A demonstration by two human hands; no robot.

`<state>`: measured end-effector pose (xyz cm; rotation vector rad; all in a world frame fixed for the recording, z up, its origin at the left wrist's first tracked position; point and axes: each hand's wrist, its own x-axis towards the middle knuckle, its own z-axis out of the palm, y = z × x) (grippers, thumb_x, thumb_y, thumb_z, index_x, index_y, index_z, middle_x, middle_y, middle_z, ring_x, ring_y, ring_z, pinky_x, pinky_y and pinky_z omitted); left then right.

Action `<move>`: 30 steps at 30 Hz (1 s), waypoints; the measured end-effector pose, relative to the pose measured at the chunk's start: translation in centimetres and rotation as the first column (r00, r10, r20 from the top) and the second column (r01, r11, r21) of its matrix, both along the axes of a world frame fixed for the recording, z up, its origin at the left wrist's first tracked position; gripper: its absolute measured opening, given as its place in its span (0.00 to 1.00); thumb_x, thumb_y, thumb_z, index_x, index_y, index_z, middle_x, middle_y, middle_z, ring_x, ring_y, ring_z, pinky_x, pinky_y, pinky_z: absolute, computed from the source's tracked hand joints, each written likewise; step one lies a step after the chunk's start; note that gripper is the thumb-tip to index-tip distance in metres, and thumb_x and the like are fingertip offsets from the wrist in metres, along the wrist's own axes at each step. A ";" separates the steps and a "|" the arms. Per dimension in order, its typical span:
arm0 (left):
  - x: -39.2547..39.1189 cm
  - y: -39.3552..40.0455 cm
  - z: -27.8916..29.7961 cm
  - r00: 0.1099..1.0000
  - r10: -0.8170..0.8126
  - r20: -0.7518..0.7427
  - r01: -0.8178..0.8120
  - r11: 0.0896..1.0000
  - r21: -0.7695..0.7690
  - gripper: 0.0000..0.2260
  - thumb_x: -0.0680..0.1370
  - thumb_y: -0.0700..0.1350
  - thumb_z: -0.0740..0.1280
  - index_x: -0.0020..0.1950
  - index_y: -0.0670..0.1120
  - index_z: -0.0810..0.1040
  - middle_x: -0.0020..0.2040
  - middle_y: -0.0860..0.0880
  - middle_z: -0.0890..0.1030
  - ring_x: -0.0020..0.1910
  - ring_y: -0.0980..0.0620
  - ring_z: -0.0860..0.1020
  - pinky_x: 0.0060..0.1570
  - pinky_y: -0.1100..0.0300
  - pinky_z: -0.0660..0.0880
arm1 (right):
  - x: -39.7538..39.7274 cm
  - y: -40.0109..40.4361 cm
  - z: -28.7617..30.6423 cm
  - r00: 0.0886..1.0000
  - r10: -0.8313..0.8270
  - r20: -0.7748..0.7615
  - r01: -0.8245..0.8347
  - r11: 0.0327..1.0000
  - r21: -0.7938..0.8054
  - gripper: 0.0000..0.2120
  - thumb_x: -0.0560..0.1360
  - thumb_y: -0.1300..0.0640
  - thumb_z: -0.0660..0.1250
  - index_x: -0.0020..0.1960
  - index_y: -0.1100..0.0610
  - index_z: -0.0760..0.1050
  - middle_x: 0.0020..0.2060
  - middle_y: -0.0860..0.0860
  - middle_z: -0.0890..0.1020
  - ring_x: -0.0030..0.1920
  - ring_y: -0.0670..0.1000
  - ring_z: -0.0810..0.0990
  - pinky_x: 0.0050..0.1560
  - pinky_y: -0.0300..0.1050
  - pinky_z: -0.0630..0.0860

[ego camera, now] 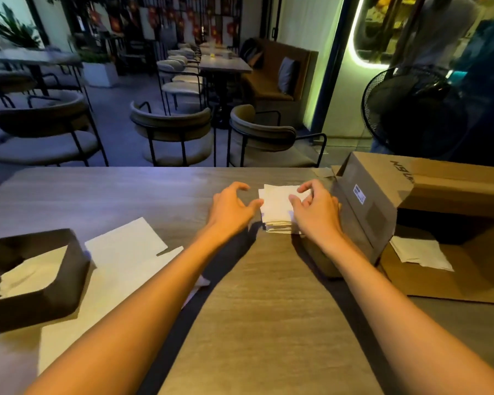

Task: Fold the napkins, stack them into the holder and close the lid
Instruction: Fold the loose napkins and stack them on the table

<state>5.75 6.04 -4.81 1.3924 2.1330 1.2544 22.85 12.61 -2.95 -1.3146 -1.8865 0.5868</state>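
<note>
The right hand (315,212) is laid on the stack of folded napkins (277,208), which is placed toward the far edge of the table (263,295), right of the middle and just beside the cardboard box (382,195); its fingers are curled and the top napkin is pinched between thumb and fingertips, while the heel of the hand is held over the near right corner of the stack. The left hand (230,208) is held at the left side of the same stack; its fingers are spread and bent like a claw, nothing is grasped by it, and only the thumb tip is seen touching, or almost touching, the left edge of the stack; which of the two cannot be told. Both forearms are stretched forward from the near edge of the table, nearly parallel, with the backs of the hands turned upward.

The dark napkin holder (35,277) is found near the left edge of the table, well apart from the stack; a pale napkin is seen inside it, and no lid is seen on it. Unfolded napkins (126,243) are spread flat just beside the holder, between it and the left forearm. One more loose napkin (419,252) is lying on the open flap of the cardboard box at the right edge.
</note>
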 end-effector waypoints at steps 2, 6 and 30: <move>-1.7 -3.0 0.6 1.000 -0.019 -0.005 0.018 0.996 -0.086 0.17 0.77 0.55 0.71 0.63 0.52 0.76 0.33 0.49 0.83 0.34 0.57 0.81 0.47 0.52 0.81 | -2.2 -3.0 0.1 0.994 0.108 0.019 -0.108 0.994 -0.013 0.06 0.79 0.52 0.71 0.52 0.51 0.75 0.31 0.48 0.78 0.37 0.50 0.79 0.48 0.55 0.79; -5.4 -9.5 0.0 0.977 0.047 -0.207 -0.086 0.979 -0.186 0.12 0.77 0.59 0.69 0.55 0.54 0.80 0.32 0.50 0.83 0.35 0.54 0.82 0.45 0.53 0.81 | -7.3 -8.5 -2.1 0.901 0.371 0.225 -0.359 0.928 -0.095 0.07 0.79 0.46 0.69 0.50 0.49 0.79 0.41 0.49 0.84 0.46 0.53 0.81 0.56 0.56 0.78; -0.9 -7.4 3.0 0.839 -0.161 0.520 0.114 0.986 0.120 0.08 0.79 0.52 0.68 0.52 0.50 0.83 0.46 0.52 0.86 0.47 0.52 0.84 0.46 0.59 0.82 | -1.3 -3.1 4.2 0.904 0.284 -0.319 -0.333 0.937 -0.108 0.10 0.81 0.51 0.69 0.52 0.58 0.78 0.27 0.55 0.76 0.26 0.47 0.69 0.26 0.37 0.66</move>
